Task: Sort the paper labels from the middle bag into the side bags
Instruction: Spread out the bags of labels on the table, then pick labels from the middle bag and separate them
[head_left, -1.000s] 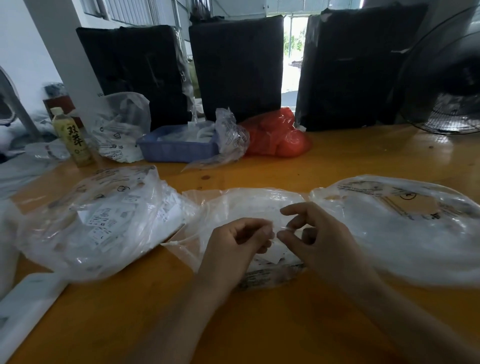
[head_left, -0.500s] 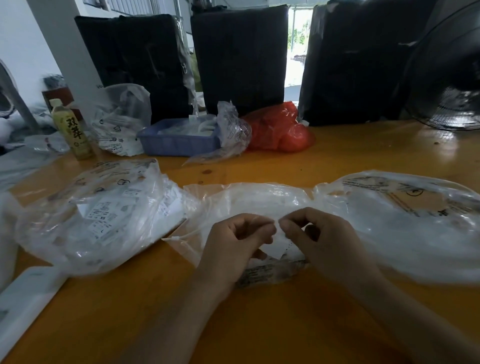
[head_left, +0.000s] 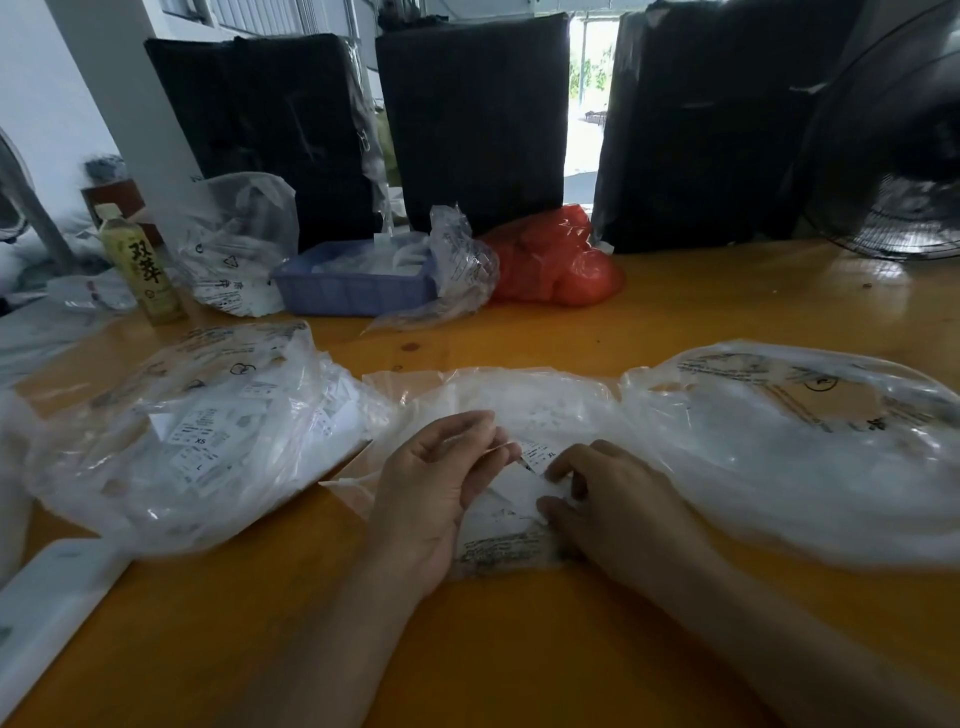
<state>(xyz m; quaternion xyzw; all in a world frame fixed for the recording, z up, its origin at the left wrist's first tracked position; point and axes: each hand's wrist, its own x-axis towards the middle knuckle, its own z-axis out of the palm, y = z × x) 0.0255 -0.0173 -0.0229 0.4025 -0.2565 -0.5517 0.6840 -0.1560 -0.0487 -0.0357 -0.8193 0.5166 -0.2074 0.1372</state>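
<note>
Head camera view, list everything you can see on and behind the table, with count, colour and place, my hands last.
Table: one, orange.
Middle bag: one, clear, centre.
Left bag: one, clear, holds white labels.
Right bag: one, clear.
Paper label: one, white, between the hands.
Basket: one, blue, rear.
Red bag: one, right of basket.
Bottle: one, yellow-green, rear left.
Black bundles: three, behind the table.
Fan: one, black, rear right.
Left hand: pinches the label.
Right hand: fingers on the middle bag's papers.

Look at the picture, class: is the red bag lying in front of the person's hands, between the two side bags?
No: the red bag lies at the table's far side beside the blue tray; a clear bag lies between the side bags.
</note>
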